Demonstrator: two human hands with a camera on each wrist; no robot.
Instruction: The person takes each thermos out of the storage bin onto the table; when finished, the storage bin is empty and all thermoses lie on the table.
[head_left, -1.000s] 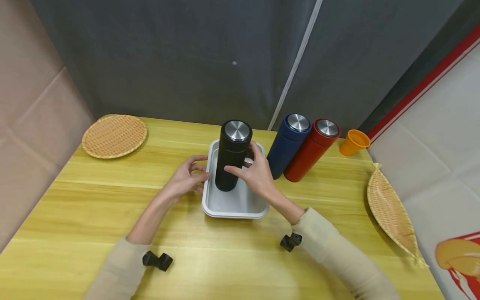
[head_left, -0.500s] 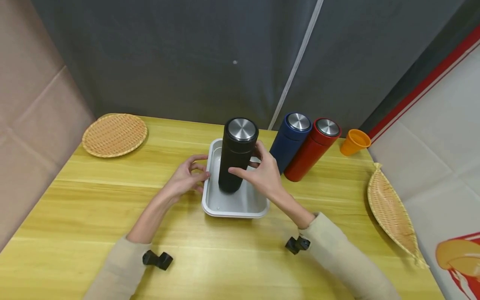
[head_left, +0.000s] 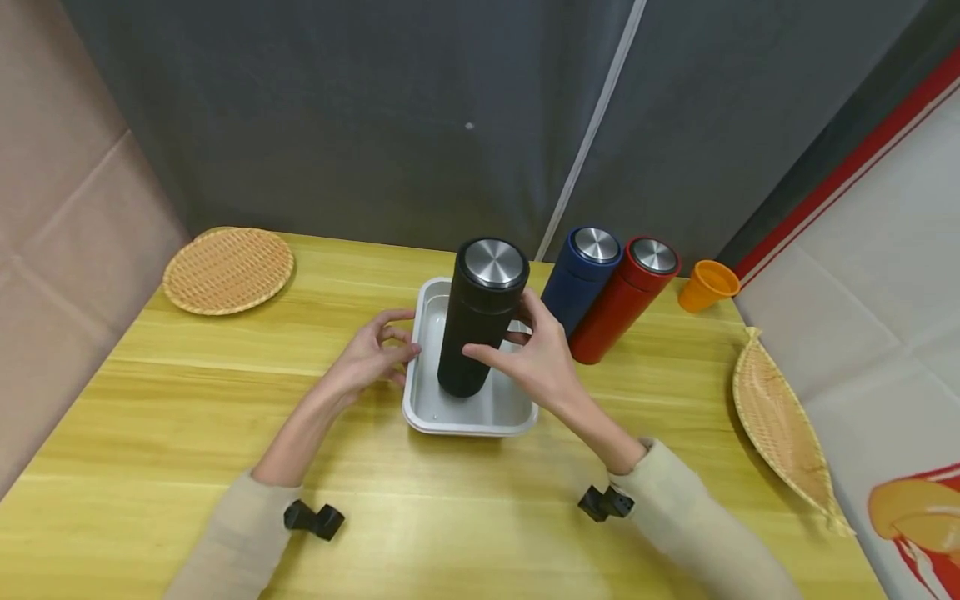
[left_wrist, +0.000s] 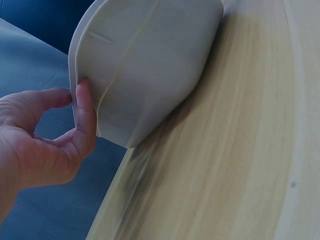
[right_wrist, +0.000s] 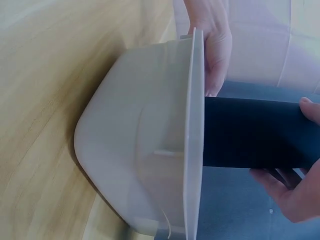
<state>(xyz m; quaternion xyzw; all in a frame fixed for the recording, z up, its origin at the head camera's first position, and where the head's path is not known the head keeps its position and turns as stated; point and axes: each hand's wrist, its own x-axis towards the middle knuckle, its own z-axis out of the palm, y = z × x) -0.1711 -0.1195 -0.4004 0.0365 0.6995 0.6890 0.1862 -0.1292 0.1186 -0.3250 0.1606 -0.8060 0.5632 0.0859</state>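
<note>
My right hand (head_left: 536,354) grips a black thermos bottle (head_left: 480,312) with a brushed metal lid, thumb on the near side and fingers behind. The bottle leans slightly rightward at its top, over a pale grey plastic container (head_left: 450,419). In the right wrist view, the bottle (right_wrist: 250,132) rises above the container's rim, and its lower end is hidden behind the wall. My left hand (head_left: 371,354) pinches the container's left rim. The left wrist view shows the thumb and fingers of that hand (left_wrist: 45,155) on either side of the rim of the container (left_wrist: 150,65).
A blue thermos bottle (head_left: 581,279) and a red one (head_left: 622,304) stand close together, right of the container. Beyond them is an orange cup (head_left: 707,287). Woven trays lie at the back left (head_left: 228,271) and along the right edge (head_left: 783,425). A dark curtain (head_left: 360,125) hangs behind the table.
My right hand has moved the black bottle a little rightward and nearer, and its lid looks larger now. The left hand stays at the container's rim.
</note>
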